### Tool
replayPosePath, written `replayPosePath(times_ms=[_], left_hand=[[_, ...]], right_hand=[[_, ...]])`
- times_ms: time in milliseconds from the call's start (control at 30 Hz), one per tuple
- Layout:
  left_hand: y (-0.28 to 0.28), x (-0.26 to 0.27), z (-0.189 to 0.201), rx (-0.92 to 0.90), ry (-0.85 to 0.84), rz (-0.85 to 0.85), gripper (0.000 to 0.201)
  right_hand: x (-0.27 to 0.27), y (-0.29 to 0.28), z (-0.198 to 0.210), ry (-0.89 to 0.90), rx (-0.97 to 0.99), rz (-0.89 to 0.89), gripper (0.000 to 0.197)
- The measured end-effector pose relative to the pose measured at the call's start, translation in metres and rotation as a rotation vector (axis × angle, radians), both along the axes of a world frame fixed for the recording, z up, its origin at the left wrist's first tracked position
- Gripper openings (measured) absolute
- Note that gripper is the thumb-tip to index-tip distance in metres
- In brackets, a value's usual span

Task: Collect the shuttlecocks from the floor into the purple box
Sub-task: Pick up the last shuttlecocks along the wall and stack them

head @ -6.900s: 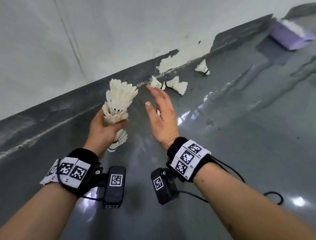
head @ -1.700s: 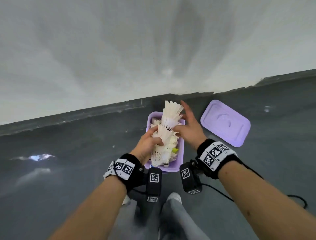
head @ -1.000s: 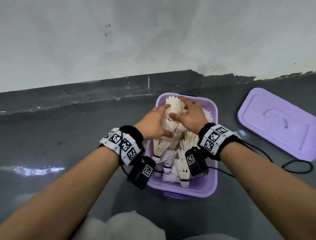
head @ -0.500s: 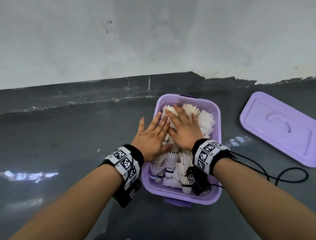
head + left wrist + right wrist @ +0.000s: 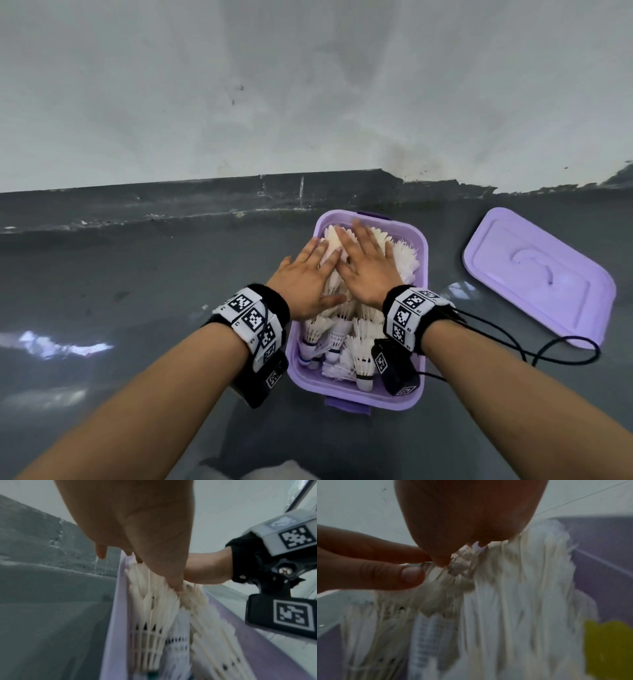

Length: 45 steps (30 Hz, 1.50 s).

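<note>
The purple box (image 5: 423,260) stands on the grey floor close to the wall, full of white shuttlecocks (image 5: 359,356). My left hand (image 5: 305,279) and right hand (image 5: 366,265) lie flat side by side on top of the pile, fingers straight and spread, pressing the feathers down. In the left wrist view the left palm (image 5: 137,527) sits over the feathered shuttlecocks (image 5: 154,608) inside the box wall (image 5: 111,622). From the right wrist, the right palm (image 5: 471,513) rests on blurred white feathers (image 5: 513,601), with a yellow patch (image 5: 607,649) low at the right.
The purple lid (image 5: 537,277) lies upside on the floor to the right of the box. A black cable (image 5: 548,353) loops from my right wrist across the floor. The dark baseboard (image 5: 205,198) and white wall (image 5: 308,85) stand just behind the box.
Both hands carried the shuttlecock stack into the box, let it go and flattened out on the pile. Over the last half second they slid slightly toward the far end.
</note>
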<state>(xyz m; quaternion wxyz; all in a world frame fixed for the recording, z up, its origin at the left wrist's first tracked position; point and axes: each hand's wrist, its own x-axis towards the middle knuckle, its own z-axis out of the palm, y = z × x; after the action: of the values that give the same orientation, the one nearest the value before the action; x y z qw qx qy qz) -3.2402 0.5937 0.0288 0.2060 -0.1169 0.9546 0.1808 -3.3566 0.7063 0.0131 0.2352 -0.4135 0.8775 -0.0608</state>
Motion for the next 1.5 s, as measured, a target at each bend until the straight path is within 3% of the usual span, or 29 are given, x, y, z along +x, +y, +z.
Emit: replayPosePath(times_ms=[200, 300, 434, 534, 600, 667, 800, 867, 934, 1000, 1100, 1267, 1501], left_hand=[[-0.009, 0.011, 0.090, 0.178, 0.003, 0.249, 0.056], [-0.030, 0.030, 0.195, 0.267, 0.127, 0.476, 0.029], [-0.053, 0.063, 0.311, 0.309, 0.242, 0.751, 0.018], [-0.072, 0.121, 0.428, 0.361, 0.281, 0.923, 0.016], [-0.080, 0.151, 0.480, 0.405, 0.319, 1.030, 0.012], [-0.099, 0.207, 0.559, 0.471, 0.452, 1.215, 0.009], [-0.120, 0.311, 0.651, 0.637, 0.675, 1.592, 0.011], [-0.133, 0.343, 0.673, 0.706, 0.770, 1.706, 0.010], [-0.137, 0.429, 0.712, 0.741, 0.920, 1.878, 0.010], [-0.143, 0.483, 0.728, 0.773, 1.057, 1.989, 0.012], [-0.167, 0.586, 0.748, 0.786, 1.234, 2.067, 0.015], [-0.208, 0.712, 0.758, 0.673, 1.257, 2.182, 0.016], [-0.305, 0.815, 0.752, 0.634, 1.241, 2.288, 0.015]], right_hand=[[0.016, -0.018, 0.099, -0.199, -0.277, -0.282, 0.048], [0.037, -0.039, 0.209, -0.377, -0.313, -0.428, 0.036], [0.065, -0.064, 0.321, -0.526, -0.388, -0.436, 0.026], [0.103, -0.093, 0.445, -0.602, -0.396, -0.415, 0.026], [0.124, -0.108, 0.502, -0.649, -0.424, -0.436, 0.028], [0.163, -0.134, 0.582, -0.673, -0.423, -0.421, 0.030], [0.246, -0.172, 0.677, -0.812, -0.456, -0.452, 0.026], [0.270, -0.195, 0.702, -0.906, -0.498, -0.461, 0.024], [0.351, -0.223, 0.743, -0.993, -0.485, -0.389, 0.023], [0.405, -0.247, 0.767, -1.049, -0.498, -0.346, 0.020], [0.514, -0.301, 0.787, -1.159, -0.500, -0.269, 0.020], [0.645, -0.364, 0.782, -1.195, -0.405, -0.177, 0.021], [0.738, -0.465, 0.765, -1.171, -0.358, -0.191, 0.025]])
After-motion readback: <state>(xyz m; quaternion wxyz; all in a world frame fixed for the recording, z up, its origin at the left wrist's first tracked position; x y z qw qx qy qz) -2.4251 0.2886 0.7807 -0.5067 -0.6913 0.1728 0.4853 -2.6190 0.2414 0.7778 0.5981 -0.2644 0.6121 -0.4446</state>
